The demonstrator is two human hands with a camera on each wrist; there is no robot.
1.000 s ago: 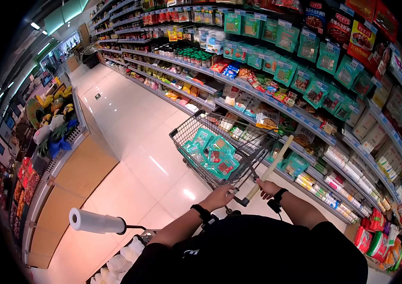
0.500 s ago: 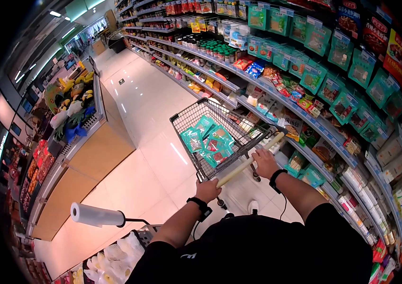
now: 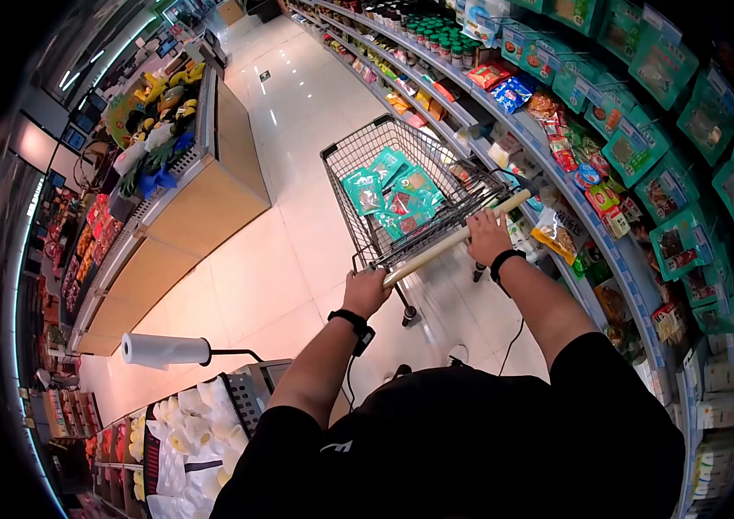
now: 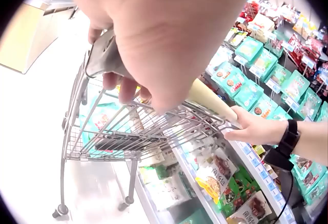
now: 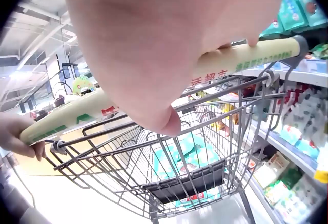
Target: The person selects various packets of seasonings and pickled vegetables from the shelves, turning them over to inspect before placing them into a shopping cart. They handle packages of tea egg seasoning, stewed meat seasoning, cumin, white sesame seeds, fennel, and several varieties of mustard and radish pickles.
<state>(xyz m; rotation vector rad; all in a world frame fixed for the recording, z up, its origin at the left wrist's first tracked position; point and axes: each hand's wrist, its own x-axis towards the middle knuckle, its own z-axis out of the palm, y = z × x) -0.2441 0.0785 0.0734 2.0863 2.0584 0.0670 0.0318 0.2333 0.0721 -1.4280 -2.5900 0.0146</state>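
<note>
Read as a clock from the middle of the head view, the grey wire shopping cart (image 3: 355, 134) stands at 12 o'clock, its basket reaching away from the body up the aisle. Several flat teal plastic packets (image 3: 417, 186) with clear windows lie loosely overlapped inside it, near the far side from the handle.

The left hand (image 3: 367, 292) grips the left end of the cream tubular handle (image 3: 440, 249), its fingers curled round the dark grey plastic end-piece (image 4: 105, 55). The right hand (image 3: 489, 235), at about 3 o'clock, is wrapped over the bar towards its right end, fingers curled round it.

A second ago the bar slanted steeply; now it lies more squarely across the body and the basket points further up the aisle. Both hands are set apart on the bar, which I judge gives firm, even control for pushing or steering.

The long shelf with blue-and-white price strips (image 3: 527, 138) runs from 1 to 4 o'clock, close beside the cart's right side, so a turn that way might catch it. The tan wooden counter (image 3: 215, 203) stands at 10 o'clock, and the white roll of plastic (image 3: 163, 349) at 8 o'clock.
</note>
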